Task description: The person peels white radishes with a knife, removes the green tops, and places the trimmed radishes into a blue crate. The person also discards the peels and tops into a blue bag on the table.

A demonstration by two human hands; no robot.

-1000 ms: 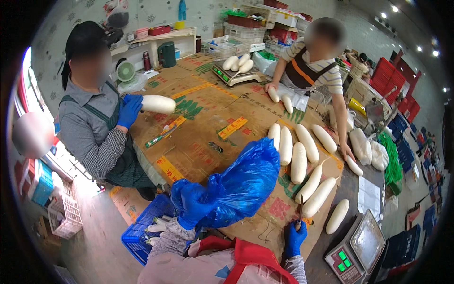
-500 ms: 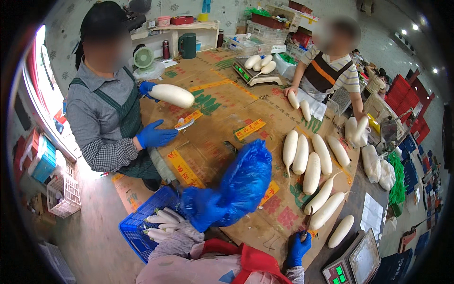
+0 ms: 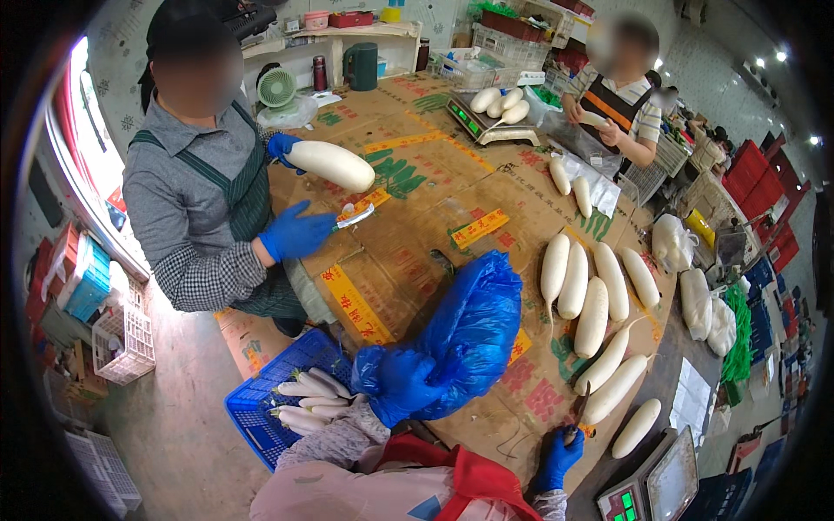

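A crumpled blue plastic bag (image 3: 473,334) hangs over the near table edge, bunched in my gloved left hand (image 3: 404,382). At the right, my gloved right hand (image 3: 559,460) grips a knife (image 3: 584,403), its blade pointing up and away beside a white radish (image 3: 615,388). Several more long white radishes (image 3: 592,317) lie loosely grouped beyond the knife, and one radish (image 3: 637,428) is near the right edge. Left of my left arm, a blue basket (image 3: 248,417) contains several smaller white radishes (image 3: 313,395).
Across at the left, a co-worker in blue gloves holds a large radish (image 3: 330,165) and a knife (image 3: 356,215). Another co-worker at the far right handles a small radish (image 3: 594,120). Scales stand at the back (image 3: 504,130) and near right (image 3: 647,486); cardboard (image 3: 408,286) covers the table.
The far-right co-worker has lifted a small radish in both hands. The left co-worker's knife hand has shifted toward the radish. My hands keep the bag and knife; the view has shifted slightly.
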